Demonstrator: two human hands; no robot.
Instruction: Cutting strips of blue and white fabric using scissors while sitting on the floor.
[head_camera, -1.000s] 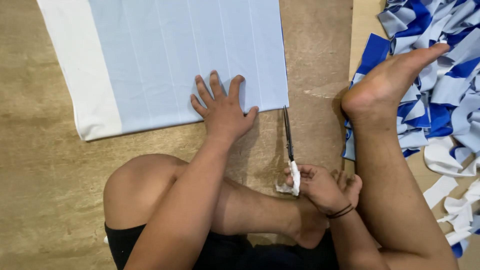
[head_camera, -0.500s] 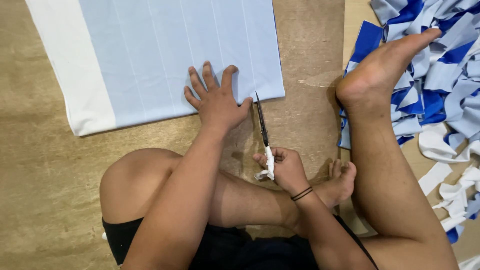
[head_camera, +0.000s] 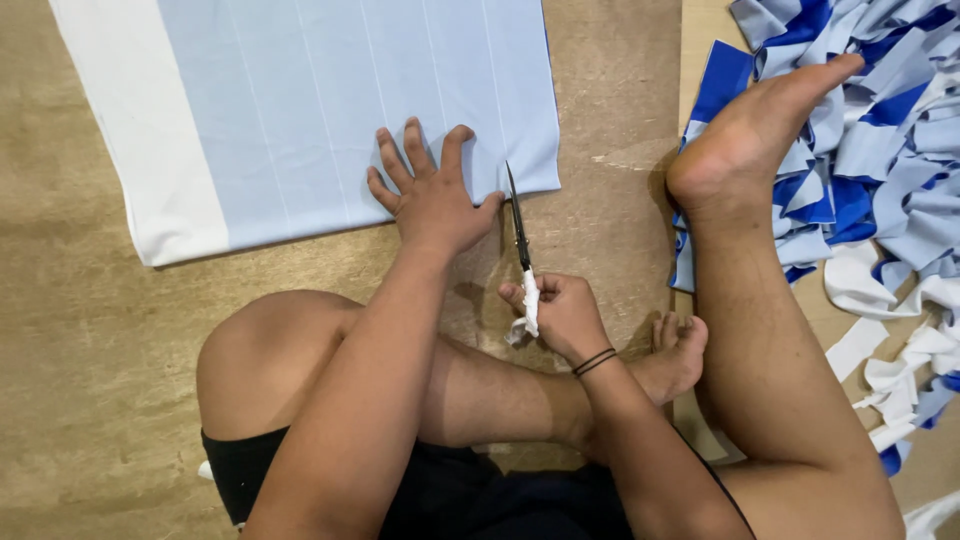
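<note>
A light blue fabric sheet (head_camera: 330, 100) with thin white lines and a white strip along its left side lies flat on the brown floor. My left hand (head_camera: 430, 195) presses flat on the fabric's near edge, fingers spread. My right hand (head_camera: 560, 315) grips black scissors (head_camera: 520, 235) whose handles are wrapped in white cloth. The blades point away from me and their tips reach the fabric's lower edge just right of my left thumb.
A heap of blue, light blue and white cut fabric strips (head_camera: 880, 130) lies at the right, under my right foot (head_camera: 750, 130). My left foot (head_camera: 675, 355) rests near my right wrist. Brown floor (head_camera: 90, 380) surrounds the sheet.
My right hand has carried the scissors left and forward, from the bare floor beside the sheet to the sheet's near edge by my left thumb. My left hand stays pressed on the fabric.
</note>
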